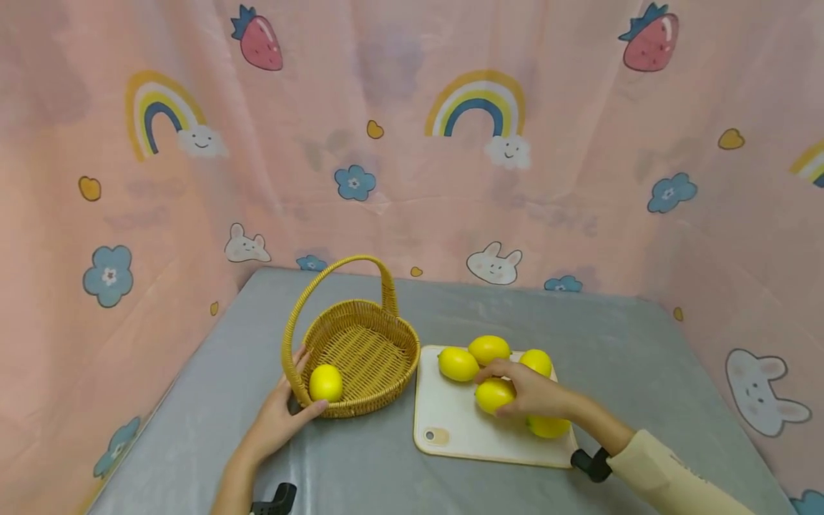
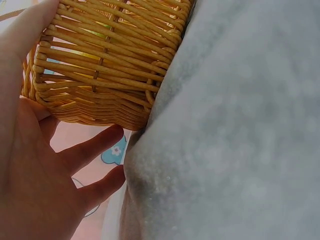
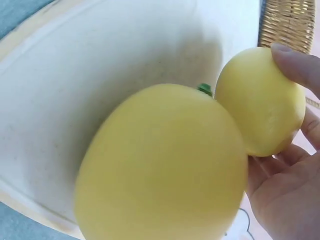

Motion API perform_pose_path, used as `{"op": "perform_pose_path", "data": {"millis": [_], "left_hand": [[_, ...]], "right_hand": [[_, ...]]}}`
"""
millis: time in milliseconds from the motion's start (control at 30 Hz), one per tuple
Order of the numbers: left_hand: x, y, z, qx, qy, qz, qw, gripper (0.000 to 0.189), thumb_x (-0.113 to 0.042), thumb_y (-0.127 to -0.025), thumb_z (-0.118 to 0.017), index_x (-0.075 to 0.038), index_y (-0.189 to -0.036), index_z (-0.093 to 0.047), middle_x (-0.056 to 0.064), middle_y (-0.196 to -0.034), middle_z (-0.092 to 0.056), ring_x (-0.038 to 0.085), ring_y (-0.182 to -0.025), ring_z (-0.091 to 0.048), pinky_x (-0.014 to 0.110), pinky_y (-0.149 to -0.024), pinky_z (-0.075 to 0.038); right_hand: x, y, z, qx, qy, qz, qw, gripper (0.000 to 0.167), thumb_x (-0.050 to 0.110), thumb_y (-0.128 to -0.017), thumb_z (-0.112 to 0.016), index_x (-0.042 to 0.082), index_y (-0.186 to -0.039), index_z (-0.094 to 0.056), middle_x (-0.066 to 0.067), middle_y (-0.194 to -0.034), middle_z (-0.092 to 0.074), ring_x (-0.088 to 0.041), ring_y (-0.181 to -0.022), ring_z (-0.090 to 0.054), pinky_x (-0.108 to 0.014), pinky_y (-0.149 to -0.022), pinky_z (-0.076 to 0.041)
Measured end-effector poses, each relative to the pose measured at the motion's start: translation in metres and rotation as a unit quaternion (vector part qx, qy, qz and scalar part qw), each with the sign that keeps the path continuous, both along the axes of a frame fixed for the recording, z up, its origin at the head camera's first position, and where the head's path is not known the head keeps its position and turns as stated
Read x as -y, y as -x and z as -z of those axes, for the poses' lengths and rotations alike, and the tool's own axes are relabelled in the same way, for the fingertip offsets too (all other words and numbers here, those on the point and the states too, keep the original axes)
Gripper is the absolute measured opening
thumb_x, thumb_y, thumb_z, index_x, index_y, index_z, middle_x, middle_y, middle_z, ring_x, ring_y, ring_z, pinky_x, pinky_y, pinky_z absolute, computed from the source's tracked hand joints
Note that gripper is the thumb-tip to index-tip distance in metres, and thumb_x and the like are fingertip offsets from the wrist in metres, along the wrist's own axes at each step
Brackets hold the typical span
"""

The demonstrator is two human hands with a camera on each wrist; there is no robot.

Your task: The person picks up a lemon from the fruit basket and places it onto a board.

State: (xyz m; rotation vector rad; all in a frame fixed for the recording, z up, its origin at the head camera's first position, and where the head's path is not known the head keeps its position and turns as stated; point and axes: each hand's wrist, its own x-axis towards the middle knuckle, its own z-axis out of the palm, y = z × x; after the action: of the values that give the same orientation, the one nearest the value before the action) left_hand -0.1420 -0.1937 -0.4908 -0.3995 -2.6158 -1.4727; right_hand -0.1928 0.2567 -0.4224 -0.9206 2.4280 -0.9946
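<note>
My left hand (image 1: 277,418) grips the near left side of a yellow wicker basket (image 1: 370,408), thumb at the front rim and fingertips by the foot of its arched handle. One lemon (image 1: 326,383) lies inside, close to that hand. On the right, my right hand (image 1: 531,390) holds another lemon (image 1: 495,395) between thumb and fingers, over a white cutting board (image 1: 460,433). In the right wrist view the held lemon (image 3: 260,102) is pinched at its side, while a larger-looking lemon (image 3: 165,160) with a green stem tip fills the foreground.
More lemons lie about the right hand on the board: two at its back left (image 1: 457,364), one behind the hand (image 1: 536,361) and one at the near right (image 1: 548,427). The grey-covered table (image 1: 360,472) ends at a pink patterned curtain (image 1: 412,214).
</note>
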Motion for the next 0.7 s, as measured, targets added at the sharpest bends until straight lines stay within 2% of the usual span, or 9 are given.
{"op": "perform_pose_path", "data": {"millis": [300,700], "left_hand": [[-0.0006,-0.0012,-0.0025,0.004,0.003,-0.005,1.0000,0.088,-0.030,-0.090,-0.076,-0.012,-0.159,-0.025,-0.003,-0.167,-0.010,0.039,-0.148,-0.015,0.074,-0.106,-0.023],[0.0001,-0.0006,-0.0025,0.003,0.005,0.000,1.0000,0.087,-0.028,-0.090,-0.075,-0.009,-0.159,-0.025,-0.002,-0.167,-0.010,0.039,-0.148,-0.016,0.072,-0.107,-0.025]], "right_hand": [[0.0020,-0.0013,0.0039,-0.047,-0.029,0.002,0.9985,0.049,0.003,-0.079,-0.079,0.003,-0.124,-0.061,-0.012,-0.126,-0.060,-0.037,-0.121,-0.052,-0.059,-0.101,-0.041],[0.0032,-0.0017,0.0051,-0.043,-0.045,0.021,0.9978,0.051,0.001,-0.077,-0.079,0.004,-0.125,-0.061,-0.009,-0.125,-0.058,-0.033,-0.119,-0.052,-0.056,-0.101,-0.042]]}}
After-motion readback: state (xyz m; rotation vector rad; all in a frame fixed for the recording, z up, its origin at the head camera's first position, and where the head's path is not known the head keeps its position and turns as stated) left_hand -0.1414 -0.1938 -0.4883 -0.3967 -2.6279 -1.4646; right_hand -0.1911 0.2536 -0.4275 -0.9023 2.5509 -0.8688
